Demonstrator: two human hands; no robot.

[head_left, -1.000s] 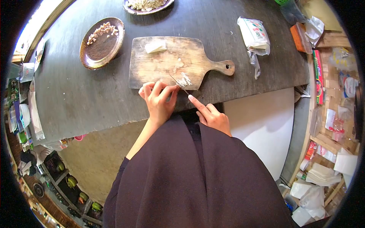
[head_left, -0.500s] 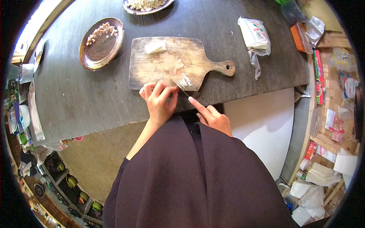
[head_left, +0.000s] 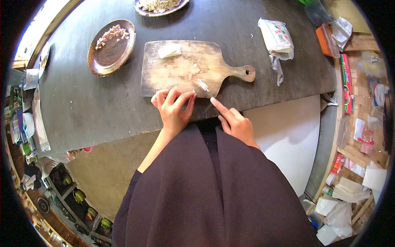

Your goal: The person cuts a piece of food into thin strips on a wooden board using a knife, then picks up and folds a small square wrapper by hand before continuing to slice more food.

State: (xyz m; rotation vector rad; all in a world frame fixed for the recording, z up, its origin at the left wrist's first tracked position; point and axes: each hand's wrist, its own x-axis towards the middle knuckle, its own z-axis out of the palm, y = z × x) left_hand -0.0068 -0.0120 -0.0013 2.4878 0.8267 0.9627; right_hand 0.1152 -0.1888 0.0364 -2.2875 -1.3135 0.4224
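A wooden cutting board with a handle lies on the dark table. My left hand is at its front edge, fingertips pinched on a small pale food piece that they mostly hide. Right beside them is a little pile of thin white strips. My right hand has its index finger stretched toward the board's front right corner, the other fingers curled around a thin knife whose blade barely shows now. Toward the back of the board rests a larger pale slab.
Left of the board, a brown oval plate bears small chopped pieces. Another plate at the back holds pale shreds. A white plastic packet lies to the right. The dark table ends just before my body.
My right hand has shifted slightly right, away from my left fingertips, and the knife blade is less visible. The white strips look more bunched together. My left hand stays nearly in place.
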